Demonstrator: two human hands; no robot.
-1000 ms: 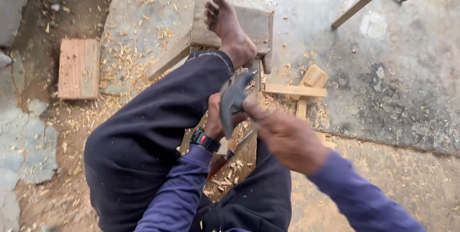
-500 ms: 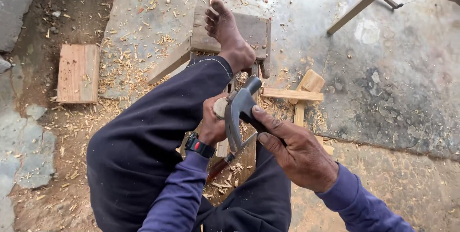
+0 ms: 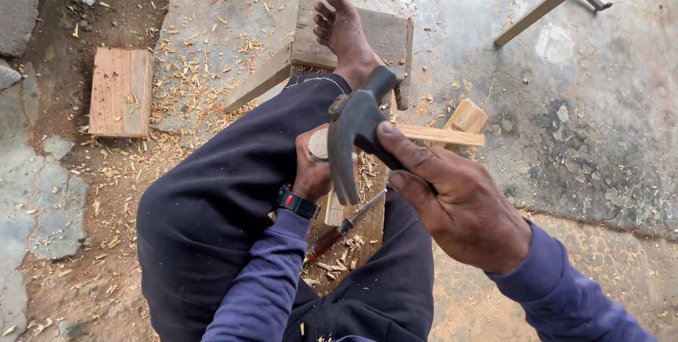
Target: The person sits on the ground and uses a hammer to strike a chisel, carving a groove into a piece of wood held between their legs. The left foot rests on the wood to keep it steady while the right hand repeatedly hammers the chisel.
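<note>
Head view: right hand [image 3: 459, 208] grips a hammer [image 3: 353, 137], its handle mostly hidden in the fist. Left hand [image 3: 314, 169] wraps a pale peg [image 3: 319, 144], mostly hidden. Farther, a bare foot [image 3: 346, 31] rests on a board [image 3: 385, 35].

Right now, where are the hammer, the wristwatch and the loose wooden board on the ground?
hammer [image 3: 349, 134]: head view, on its dark metal head.
wristwatch [image 3: 296, 203]: head view, on its black band.
wooden board [image 3: 120, 91]: head view, on its flat top.
</note>
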